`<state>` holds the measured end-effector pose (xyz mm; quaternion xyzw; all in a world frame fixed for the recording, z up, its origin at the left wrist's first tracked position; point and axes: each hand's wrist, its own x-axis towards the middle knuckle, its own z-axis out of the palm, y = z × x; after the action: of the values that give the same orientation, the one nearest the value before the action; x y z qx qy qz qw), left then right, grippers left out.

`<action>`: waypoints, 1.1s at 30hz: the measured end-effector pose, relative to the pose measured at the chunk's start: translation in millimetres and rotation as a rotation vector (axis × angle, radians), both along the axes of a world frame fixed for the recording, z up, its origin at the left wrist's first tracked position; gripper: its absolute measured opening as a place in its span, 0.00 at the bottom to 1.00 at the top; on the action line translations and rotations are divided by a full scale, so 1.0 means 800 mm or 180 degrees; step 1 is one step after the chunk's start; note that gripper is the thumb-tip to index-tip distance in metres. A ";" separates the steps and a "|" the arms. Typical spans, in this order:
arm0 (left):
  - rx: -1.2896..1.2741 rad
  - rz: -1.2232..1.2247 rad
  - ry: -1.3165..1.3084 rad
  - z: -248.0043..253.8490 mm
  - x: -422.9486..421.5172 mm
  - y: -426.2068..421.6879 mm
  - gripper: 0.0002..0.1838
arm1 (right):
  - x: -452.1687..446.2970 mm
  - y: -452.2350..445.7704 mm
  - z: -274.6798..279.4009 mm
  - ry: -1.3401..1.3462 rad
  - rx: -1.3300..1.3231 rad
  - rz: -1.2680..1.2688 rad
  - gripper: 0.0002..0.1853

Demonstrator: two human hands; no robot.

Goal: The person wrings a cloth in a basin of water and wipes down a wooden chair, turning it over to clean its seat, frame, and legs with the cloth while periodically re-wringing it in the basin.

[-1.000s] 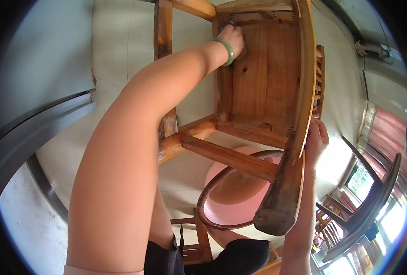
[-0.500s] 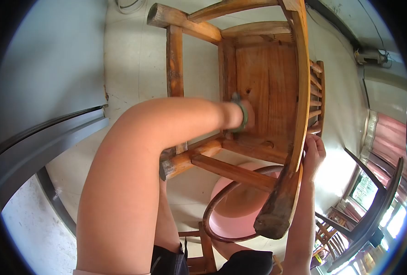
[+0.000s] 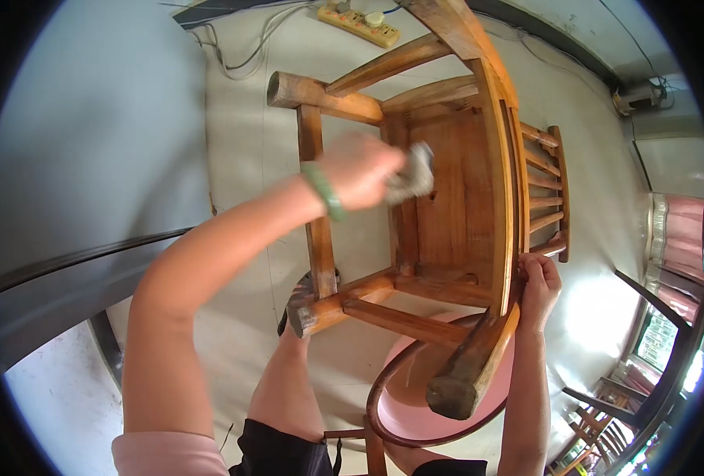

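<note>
A wooden chair point(image 3: 455, 190) lies on its side, its underside and legs facing me. My left hand point(image 3: 360, 170), blurred by motion and wearing a green bangle point(image 3: 322, 192) at the wrist, is closed on a greyish cloth point(image 3: 414, 176). The cloth is in front of the seat's underside, by its left edge; whether they touch is unclear. Low on the chair's right side, my right hand point(image 3: 538, 278) grips its edge with bent fingers.
A pink basin point(image 3: 415, 397) with brownish water stands below the chair. A power strip point(image 3: 358, 24) and cables lie at the top. A grey panel point(image 3: 106, 143) fills the left. Dark furniture point(image 3: 669, 365) and other chairs point(image 3: 598, 428) are at the lower right.
My left hand has come out from the seat's underside, up and to the left, and the cloth now shows. The chair appears lower in view. My right hand keeps its hold.
</note>
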<state>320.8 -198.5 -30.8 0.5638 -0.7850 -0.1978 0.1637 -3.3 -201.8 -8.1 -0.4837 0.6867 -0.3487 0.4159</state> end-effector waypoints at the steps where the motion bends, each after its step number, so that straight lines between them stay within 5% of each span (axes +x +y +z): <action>1: -0.0428 0.0382 -0.0230 0.007 0.021 0.008 0.13 | 0.001 0.000 0.001 -0.0016 0.0035 -0.0045 0.06; 4: -0.1445 0.1299 -0.1528 0.023 0.070 0.027 0.14 | -0.001 -0.001 0.003 0.0128 0.0027 0.0049 0.06; 8: -0.1542 0.1598 -0.1865 -0.014 0.108 0.010 0.22 | 0.002 0.000 0.004 0.0121 0.0055 -0.0016 0.06; 11: -0.0841 0.1280 -0.3066 -0.033 0.093 -0.024 0.23 | -0.004 -0.001 0.000 0.0078 0.0158 -0.0042 0.06; 14: 0.0399 0.1244 -0.2796 -0.014 0.082 -0.058 0.23 | -0.004 -0.001 -0.001 0.0105 0.0068 0.0017 0.07; 16: 0.0132 0.1098 -0.2436 -0.008 0.106 -0.074 0.25 | -0.005 -0.001 -0.002 0.0177 0.0016 0.0010 0.07; 18: 0.1382 0.0413 -0.2130 0.014 0.122 -0.094 0.27 | -0.002 0.000 -0.002 0.0265 0.0022 0.0062 0.07; 22: 0.1529 -0.0187 -0.1750 0.019 0.133 -0.127 0.22 | -0.004 -0.001 -0.001 0.0168 0.0053 0.0015 0.07; 23: 0.1375 -0.0033 -0.1931 0.019 0.130 -0.120 0.13 | -0.004 0.000 -0.001 0.0170 0.0010 0.0039 0.07; 27: 0.0560 -0.0020 -0.2852 0.017 0.117 -0.055 0.06 | 0.000 0.000 0.000 0.0077 -0.0040 0.0032 0.06; 29: -0.0468 -0.0200 -0.3328 0.008 0.117 -0.017 0.03 | 0.002 0.001 0.000 0.0070 -0.0010 0.0000 0.06; 33: -0.1044 0.0137 -0.2765 0.016 0.106 -0.002 0.05 | 0.001 -0.001 0.000 0.0057 -0.0049 -0.0047 0.06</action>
<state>405.5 -200.4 -18.3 0.5773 -0.7899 0.1869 -0.0893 -2.6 -202.6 -8.3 -0.4849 0.6912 -0.3527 0.4034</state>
